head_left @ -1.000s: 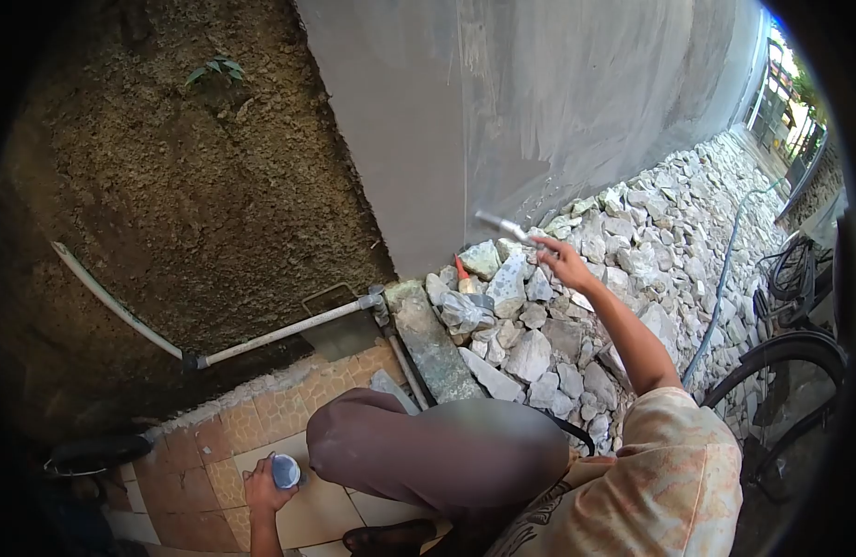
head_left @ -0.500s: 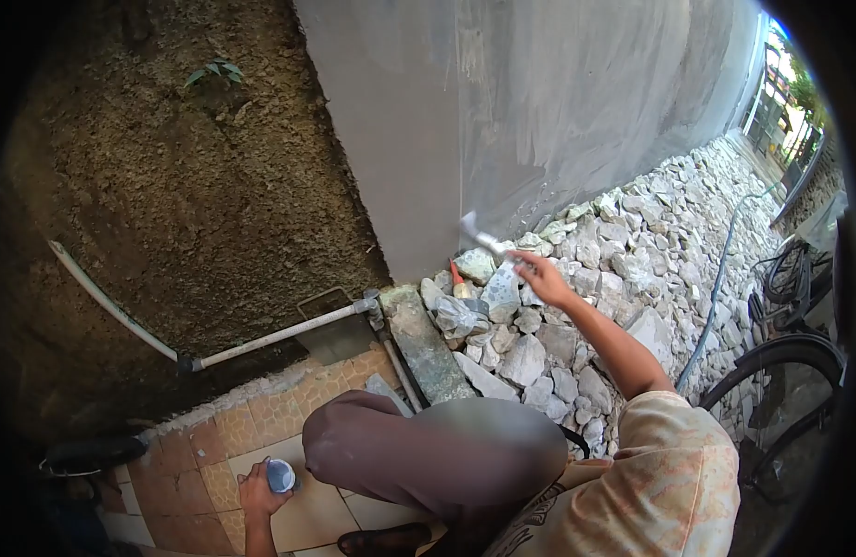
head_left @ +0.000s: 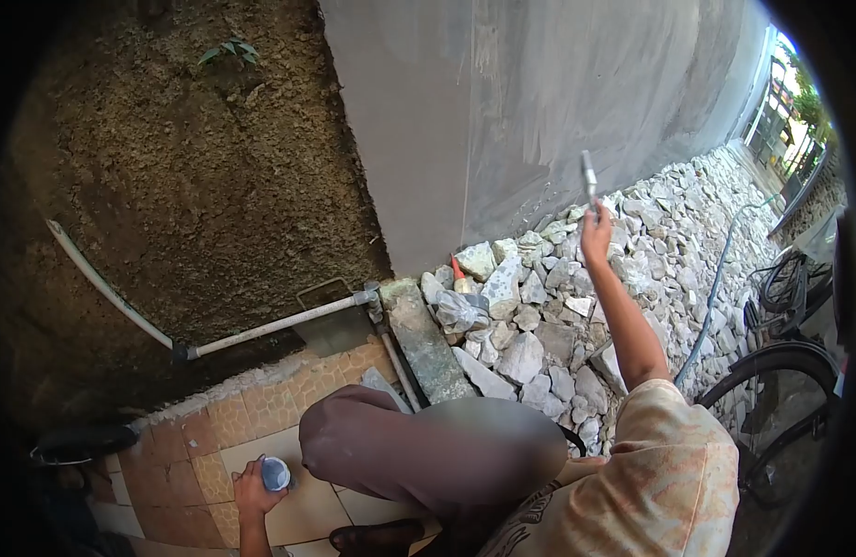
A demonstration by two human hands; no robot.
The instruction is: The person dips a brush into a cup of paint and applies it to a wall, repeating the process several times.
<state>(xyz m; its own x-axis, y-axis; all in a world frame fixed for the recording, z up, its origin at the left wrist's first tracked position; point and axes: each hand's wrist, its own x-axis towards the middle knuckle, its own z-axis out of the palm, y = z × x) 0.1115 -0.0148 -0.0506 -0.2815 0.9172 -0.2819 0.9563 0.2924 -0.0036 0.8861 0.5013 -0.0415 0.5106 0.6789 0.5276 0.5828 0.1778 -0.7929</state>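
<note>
My right hand (head_left: 596,234) is stretched out over the stones, its fingers closed round the handle of a paintbrush (head_left: 589,176). Slightly blurred, the brush points upward, and its tip overlaps the lower part of the grey wall (head_left: 405,139) in this view. Low on the left, my left hand (head_left: 253,490) grips a small cup (head_left: 276,474) with grey-blue liquid in it, held above the floor tiles beside my knee.
Loose white rocks (head_left: 525,360) line the wall's foot, with a red-handled tool (head_left: 458,272) and a crumpled plastic bag (head_left: 460,313) on them. A white pipe (head_left: 270,327) runs before the rough earth bank (head_left: 214,167). A hose (head_left: 720,269) and a bicycle wheel (head_left: 771,357) are at right.
My right hand and the paintbrush have moved up and to the right along the wall, and the brush has turned from slanting left to nearly upright. My left hand keeps the cup in about the same place.
</note>
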